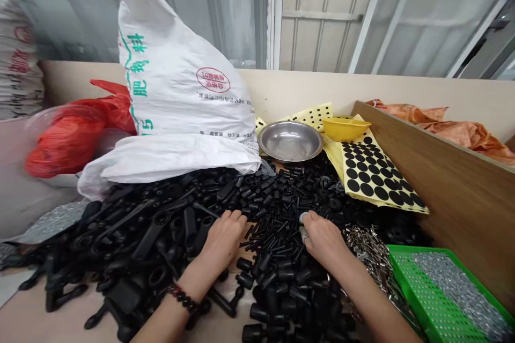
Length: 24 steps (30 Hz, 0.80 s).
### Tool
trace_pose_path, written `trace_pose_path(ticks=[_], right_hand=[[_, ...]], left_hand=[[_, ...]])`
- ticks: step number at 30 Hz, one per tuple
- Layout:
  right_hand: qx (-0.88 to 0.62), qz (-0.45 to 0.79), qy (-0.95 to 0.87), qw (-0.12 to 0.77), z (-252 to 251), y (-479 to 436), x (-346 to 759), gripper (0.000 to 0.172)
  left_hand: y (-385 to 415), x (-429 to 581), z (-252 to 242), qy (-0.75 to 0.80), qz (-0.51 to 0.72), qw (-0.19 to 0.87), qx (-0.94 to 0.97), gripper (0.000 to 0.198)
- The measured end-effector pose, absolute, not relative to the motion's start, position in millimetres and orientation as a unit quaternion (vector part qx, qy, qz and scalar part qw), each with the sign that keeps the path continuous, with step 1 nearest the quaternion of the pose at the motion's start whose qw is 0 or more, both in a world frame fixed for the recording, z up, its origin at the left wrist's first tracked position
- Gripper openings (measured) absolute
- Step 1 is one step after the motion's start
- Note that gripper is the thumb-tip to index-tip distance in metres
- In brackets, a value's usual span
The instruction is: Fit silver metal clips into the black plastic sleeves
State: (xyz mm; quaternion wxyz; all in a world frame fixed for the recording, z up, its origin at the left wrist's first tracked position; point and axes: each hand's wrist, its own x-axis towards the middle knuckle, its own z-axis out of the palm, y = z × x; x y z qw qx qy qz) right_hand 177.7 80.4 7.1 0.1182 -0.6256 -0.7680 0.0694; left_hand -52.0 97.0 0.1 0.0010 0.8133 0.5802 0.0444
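My left hand lies at the edge of a heap of black crank-like handles, its fingers curled down. The fingertips are hidden, and so is anything in them. White wraps cover the thumb and a finger of my right hand, which are bent toward each other over the small black parts. I cannot make out anything between them. Between the hands lies a pile of black screws, with short black cylindrical pieces in front of it. A beaded bracelet circles my left wrist.
Behind the pile stand a large white sack, a metal bowl and a yellow bowl. Sheets of black round stickers lie right, beside a wooden board. A green basket holds small silvery parts. Red bags sit left.
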Motion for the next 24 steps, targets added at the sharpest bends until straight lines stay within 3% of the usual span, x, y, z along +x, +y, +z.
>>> trace_pose_path(ticks=[8, 16, 18, 21, 24], right_hand=[[-0.566, 0.243, -0.717, 0.326, 11.5, 68.0, 210.7, 0.017], [-0.505, 0.425, -0.562, 0.499, 22.1, 41.9, 205.6, 0.032], [-0.490, 0.455, -0.499, 0.551, 27.2, 35.9, 201.0, 0.030], [-0.481, 0.454, -0.479, 0.577, 32.3, 26.5, 192.5, 0.025], [-0.469, 0.405, -0.529, 0.580, 33.4, 18.2, 184.9, 0.018]], left_hand=[[101.5, -40.2, -3.2, 0.571, 0.021, 0.007, 0.820, 0.034], [98.3, -39.7, 10.1, 0.568, 0.145, 0.072, 0.807, 0.025], [85.7, -28.6, 19.4, 0.569, 0.212, 0.135, 0.783, 0.031], [60.9, -4.2, 31.8, 0.514, 0.433, 0.472, 0.571, 0.026], [41.0, 18.7, 37.0, 0.440, 0.480, 0.651, 0.391, 0.022]])
